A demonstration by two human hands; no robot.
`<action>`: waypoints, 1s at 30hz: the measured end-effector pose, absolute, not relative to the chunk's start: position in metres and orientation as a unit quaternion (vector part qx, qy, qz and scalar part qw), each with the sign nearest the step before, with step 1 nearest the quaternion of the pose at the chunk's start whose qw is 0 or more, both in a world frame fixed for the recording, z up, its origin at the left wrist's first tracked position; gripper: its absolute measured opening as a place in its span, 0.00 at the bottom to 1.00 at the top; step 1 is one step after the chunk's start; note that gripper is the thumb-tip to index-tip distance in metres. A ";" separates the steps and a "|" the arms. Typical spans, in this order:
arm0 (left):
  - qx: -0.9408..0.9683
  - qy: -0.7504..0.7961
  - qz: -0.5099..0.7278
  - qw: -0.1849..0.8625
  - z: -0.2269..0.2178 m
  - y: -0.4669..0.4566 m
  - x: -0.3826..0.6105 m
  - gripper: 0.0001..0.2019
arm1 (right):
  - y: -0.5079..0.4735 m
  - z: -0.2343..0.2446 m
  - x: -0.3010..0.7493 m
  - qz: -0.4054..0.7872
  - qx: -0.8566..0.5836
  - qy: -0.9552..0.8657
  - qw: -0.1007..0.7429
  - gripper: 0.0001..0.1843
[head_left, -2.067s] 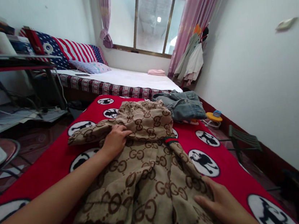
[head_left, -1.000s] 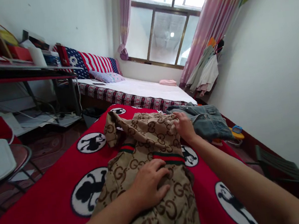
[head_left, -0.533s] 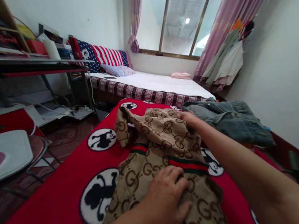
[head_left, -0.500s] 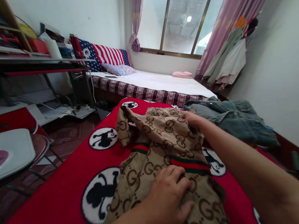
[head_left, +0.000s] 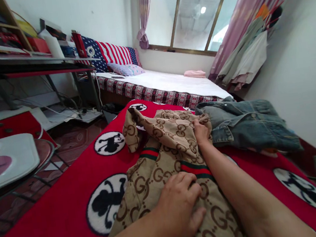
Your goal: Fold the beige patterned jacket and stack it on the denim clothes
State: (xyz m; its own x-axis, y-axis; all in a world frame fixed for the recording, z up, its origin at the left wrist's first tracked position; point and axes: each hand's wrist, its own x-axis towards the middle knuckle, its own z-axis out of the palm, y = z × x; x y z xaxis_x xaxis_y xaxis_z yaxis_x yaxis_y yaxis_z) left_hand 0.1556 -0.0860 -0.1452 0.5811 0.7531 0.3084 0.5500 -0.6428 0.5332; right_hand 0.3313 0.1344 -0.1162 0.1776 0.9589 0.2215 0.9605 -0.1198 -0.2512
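Note:
A tan garment [head_left: 157, 172] with a brown G print and green-red-green stripes lies rumpled on a red blanket [head_left: 71, 213]. Palm down, my left hand [head_left: 180, 204] rests on its lower part, fingers a little bent and spread. Farther up, my right hand [head_left: 201, 131] has its fingers closed on the garment's right edge; the fingertips are hidden in the cloth. One end of the garment, perhaps a sleeve, folds over toward the left. Just right of my right hand sits a folded denim garment [head_left: 248, 124].
A bed [head_left: 164, 79] with a white sheet stands beyond, below the window. At left are a cluttered desk [head_left: 45, 69] and a round stool [head_left: 45, 151] with a white fan base [head_left: 13, 159] on it. Clothes [head_left: 250, 59] hang at right.
My right hand has drawn slightly inward with the garment's edge, and its forearm has swung left. My left hand stays in place. The view has shifted a little.

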 end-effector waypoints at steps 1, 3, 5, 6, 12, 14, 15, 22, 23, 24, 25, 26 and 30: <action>0.866 0.378 0.261 0.196 -0.144 -0.086 0.155 0.12 | 0.132 -0.121 0.328 0.011 -0.746 -0.645 0.164 0.24; 0.863 0.384 0.262 0.198 -0.141 -0.086 0.154 0.11 | 0.128 -0.117 0.323 0.036 -0.739 -0.655 0.153 0.29; 0.860 0.384 0.270 0.199 -0.141 -0.086 0.153 0.11 | 0.122 -0.102 0.319 0.063 -0.731 -0.664 0.145 0.31; 0.859 0.383 0.275 0.198 -0.141 -0.085 0.153 0.11 | 0.115 -0.094 0.317 0.074 -0.727 -0.668 0.143 0.32; 0.851 0.367 0.315 0.203 -0.149 -0.082 0.155 0.09 | 0.054 -0.107 0.294 0.028 -0.668 -0.724 0.170 0.39; 0.839 0.352 0.347 0.229 -0.147 -0.081 0.155 0.05 | 0.043 -0.125 0.288 0.045 -0.651 -0.750 0.114 0.37; 0.830 0.345 0.368 0.240 -0.144 -0.080 0.153 0.03 | 0.041 -0.131 0.286 0.068 -0.650 -0.753 0.079 0.37; 0.609 0.607 0.511 -0.007 -0.127 -0.037 0.079 0.26 | 0.019 -0.133 0.274 0.090 -0.685 -0.716 0.102 0.40; 0.577 0.653 0.491 -0.014 -0.130 -0.028 0.065 0.33 | 0.011 -0.136 0.273 0.070 -0.676 -0.721 0.131 0.39; 0.555 0.692 0.462 -0.003 -0.134 -0.019 0.054 0.40 | 0.003 -0.140 0.272 0.059 -0.660 -0.732 0.158 0.38; 0.540 0.722 0.432 0.020 -0.138 -0.011 0.044 0.45 | -0.003 -0.145 0.271 0.060 -0.641 -0.744 0.181 0.36; 0.531 0.740 0.410 0.048 -0.141 -0.003 0.038 0.47 | -0.008 -0.150 0.271 0.071 -0.623 -0.752 0.205 0.35; 0.562 0.700 0.429 0.101 -0.133 0.025 0.029 0.27 | -0.008 -0.162 0.279 0.164 -0.582 -0.697 0.386 0.34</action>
